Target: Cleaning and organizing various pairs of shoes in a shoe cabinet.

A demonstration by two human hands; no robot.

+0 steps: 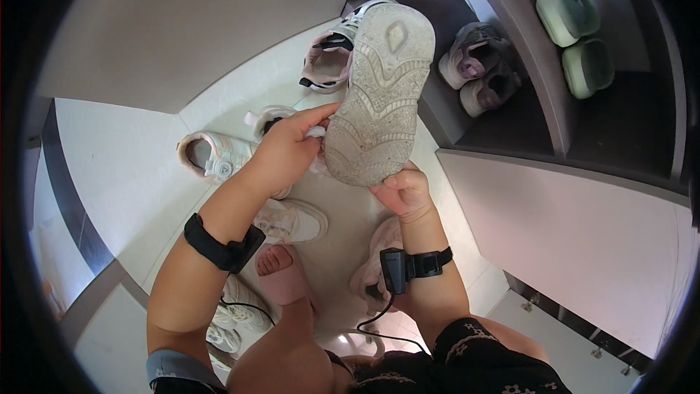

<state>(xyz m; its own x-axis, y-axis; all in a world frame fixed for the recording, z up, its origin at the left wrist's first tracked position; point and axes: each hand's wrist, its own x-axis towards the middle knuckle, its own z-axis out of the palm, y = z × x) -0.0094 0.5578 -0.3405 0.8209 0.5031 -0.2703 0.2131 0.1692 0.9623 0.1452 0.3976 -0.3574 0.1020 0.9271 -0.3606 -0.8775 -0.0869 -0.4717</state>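
A sneaker [379,91] is held up with its worn, pale, patterned sole toward me. My right hand [405,188] is closed on its lower end, thumb against the sole's edge. My left hand [288,147] is closed at the shoe's left side. A bit of crumpled white material, like a wipe or tissue [316,132], shows between its fingers; most of it is hidden. Just behind the held shoe, a pink, white and black sneaker [326,64] stands on the floor. Left of my left hand sits a cream sneaker with a round dial [219,157].
More shoes lie about the floor, including a white sneaker [295,220] and a pink one [375,266] near my slippered foot [281,273]. A dark shoe cabinet [554,113] on the right holds green clogs [569,14] and purple-grey sneakers [474,66]. An open cabinet door [182,22] stands far left.
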